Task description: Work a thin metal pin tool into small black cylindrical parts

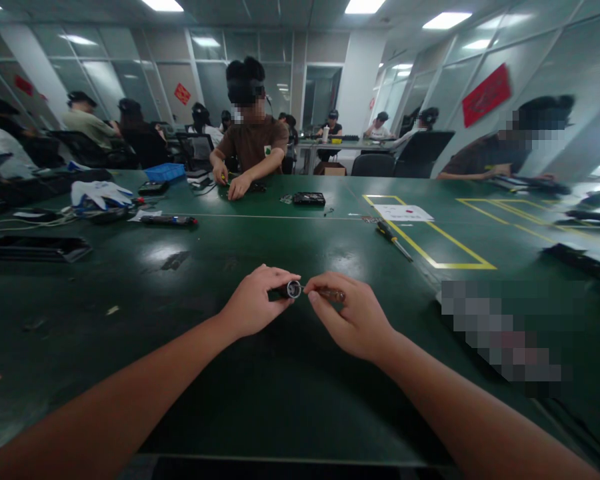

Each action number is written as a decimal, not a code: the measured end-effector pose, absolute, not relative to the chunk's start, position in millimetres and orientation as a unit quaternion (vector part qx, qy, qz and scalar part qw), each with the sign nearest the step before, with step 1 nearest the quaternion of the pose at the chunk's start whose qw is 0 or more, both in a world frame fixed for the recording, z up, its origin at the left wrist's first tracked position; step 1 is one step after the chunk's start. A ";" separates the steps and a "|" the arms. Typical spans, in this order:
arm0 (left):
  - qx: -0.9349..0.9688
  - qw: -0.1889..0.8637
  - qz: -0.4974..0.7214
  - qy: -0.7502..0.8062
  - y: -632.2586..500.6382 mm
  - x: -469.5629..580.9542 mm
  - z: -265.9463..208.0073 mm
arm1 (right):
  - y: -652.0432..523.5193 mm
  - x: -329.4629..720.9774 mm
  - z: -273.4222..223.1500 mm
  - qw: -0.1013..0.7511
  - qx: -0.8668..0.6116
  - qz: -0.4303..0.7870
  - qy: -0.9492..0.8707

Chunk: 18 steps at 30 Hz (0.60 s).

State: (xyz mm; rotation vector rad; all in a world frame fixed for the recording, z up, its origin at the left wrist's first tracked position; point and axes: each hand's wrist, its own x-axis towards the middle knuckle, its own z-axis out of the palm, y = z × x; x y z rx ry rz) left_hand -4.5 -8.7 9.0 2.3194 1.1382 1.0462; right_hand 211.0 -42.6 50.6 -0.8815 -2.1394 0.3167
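Between the thumb and fingers of my left hand lies a short dark cylinder with a silvery ring at its open end. That end faces right; the rest of the cylinder is mostly hidden by my fingers. My right hand is closed around a small screwdriver with a brownish, see-through handle. Its thin shaft points left at the cylinder's ring end. Whether the tip touches the inside cannot be made out. Both hands are just above the green table.
A yellow-and-black screwdriver lies beyond my right hand, near a white paper. A blurred-out grey object is at right. White gloves, a dark tool and a blue basket stand left. A co-worker works opposite.
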 end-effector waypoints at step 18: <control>0.812 0.303 0.208 0.453 -12.3 -15.2 17.4 | -19.1 206.8 33.3 0.463 -0.413 0.461 -0.634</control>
